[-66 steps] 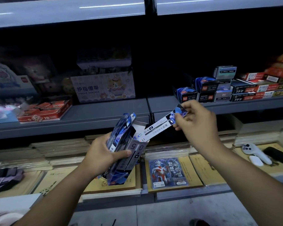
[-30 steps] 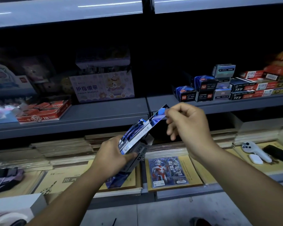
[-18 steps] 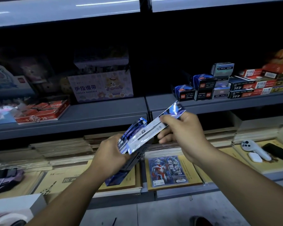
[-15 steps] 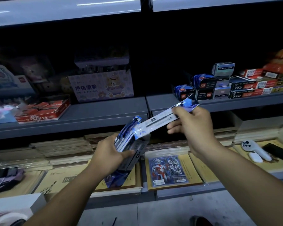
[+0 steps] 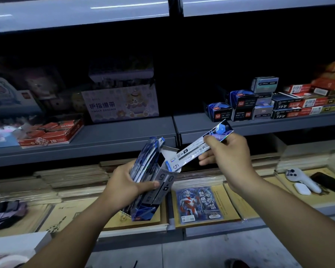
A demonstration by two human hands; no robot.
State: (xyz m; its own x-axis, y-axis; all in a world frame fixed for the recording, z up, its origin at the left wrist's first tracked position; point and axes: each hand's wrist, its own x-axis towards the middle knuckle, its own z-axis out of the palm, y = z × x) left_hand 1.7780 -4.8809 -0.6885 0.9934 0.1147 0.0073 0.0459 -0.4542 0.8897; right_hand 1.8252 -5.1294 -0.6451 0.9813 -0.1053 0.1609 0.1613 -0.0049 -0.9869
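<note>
Cardboard carton (image 5: pixel 163 187), blue and grey, top open, held tilted in the air in front of the shelves, above the notebooks (image 5: pixel 141 221) on the bottom shelf. Left grip (image 5: pixel 124 185) wraps its middle, thumb across the printed face. The fingers behind also trap a sheaf of flat packs (image 5: pixel 143 163) that pokes up past the top. Right grip (image 5: pixel 228 153) pinches one slim pen pack (image 5: pixel 196 149) near its shiny blue header end, thumb on top and fingers under. The pack's far end sits at the carton mouth by the raised flap (image 5: pixel 169 151) (going in or coming out, can't tell).

Handling, my read:
- **Pack:** light, long and flat, thin card under glossy film. It will likely bow if held only at the tip, and the header looks slippery. Better to pinch across the flat faces, nearer mid-length, and line it up with the mouth so a corner doesn't snag the flap.
- **Carton:** light and thin-walled, so it dents under a hard squeeze. Take the side walls low to mid, not the open rim.
- **Risk:** the sheaf could fan out and slide if the left grip loosens.

Behind is the grey middle shelf (image 5: pixel 124 136) with small boxes (image 5: pixel 240 105). Below the carton lies a hero-print card pack (image 5: pixel 198 204).
</note>
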